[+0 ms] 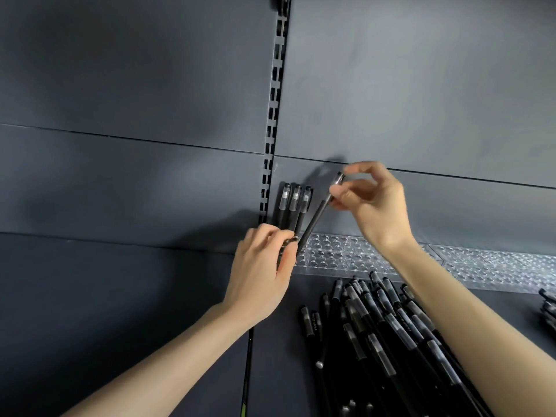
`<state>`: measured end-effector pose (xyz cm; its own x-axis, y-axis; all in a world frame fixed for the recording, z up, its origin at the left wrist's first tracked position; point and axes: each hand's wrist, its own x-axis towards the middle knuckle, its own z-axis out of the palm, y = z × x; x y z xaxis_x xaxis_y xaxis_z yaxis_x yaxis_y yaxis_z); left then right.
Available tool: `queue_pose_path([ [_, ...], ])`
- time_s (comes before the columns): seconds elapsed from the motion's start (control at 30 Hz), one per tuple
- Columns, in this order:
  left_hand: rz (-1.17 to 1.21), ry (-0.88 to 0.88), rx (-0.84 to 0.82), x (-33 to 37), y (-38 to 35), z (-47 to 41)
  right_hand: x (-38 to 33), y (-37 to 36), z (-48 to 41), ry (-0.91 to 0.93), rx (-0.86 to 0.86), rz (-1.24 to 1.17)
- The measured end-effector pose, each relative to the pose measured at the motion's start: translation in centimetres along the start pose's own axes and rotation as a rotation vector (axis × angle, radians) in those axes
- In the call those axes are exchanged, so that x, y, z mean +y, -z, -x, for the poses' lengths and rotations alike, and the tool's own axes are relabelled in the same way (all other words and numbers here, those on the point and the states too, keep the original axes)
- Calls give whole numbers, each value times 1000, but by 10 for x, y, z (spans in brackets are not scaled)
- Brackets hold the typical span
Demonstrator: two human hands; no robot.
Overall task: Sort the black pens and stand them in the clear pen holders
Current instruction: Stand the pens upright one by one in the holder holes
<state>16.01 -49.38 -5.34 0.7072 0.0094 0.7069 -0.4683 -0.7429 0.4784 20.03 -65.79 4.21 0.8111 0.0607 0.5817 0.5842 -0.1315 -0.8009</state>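
- Right hand pinches a black pen near its cap, tilted, tip at the clear pen holder.
- Left hand curls round the holder's left end, under three standing pens.
- Light, stiff, slick I reckon; a lower grip would steady the tip.

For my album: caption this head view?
Left hand and right hand set black pen into clear holder beside three standing pens.

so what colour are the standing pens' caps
Caps look clear, dark at the top; head view.

The light was dim. My right hand cast a soft shadow on the panel; edges bowed.
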Motion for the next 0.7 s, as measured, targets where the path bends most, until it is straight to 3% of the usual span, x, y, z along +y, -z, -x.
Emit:
queue_pose_path([
  [0.1, -235, -149, -54, -9, -3, 5, -1, 6, -10, 76, 110, 97],
  [0.2, -324, -181, -145, -13, -8, 9, 2, 2, -13, 129, 125, 183],
  [0.7, -381, -163, -183, -13, -9, 10, 27, -10, -9, 135, -4, 374],
])
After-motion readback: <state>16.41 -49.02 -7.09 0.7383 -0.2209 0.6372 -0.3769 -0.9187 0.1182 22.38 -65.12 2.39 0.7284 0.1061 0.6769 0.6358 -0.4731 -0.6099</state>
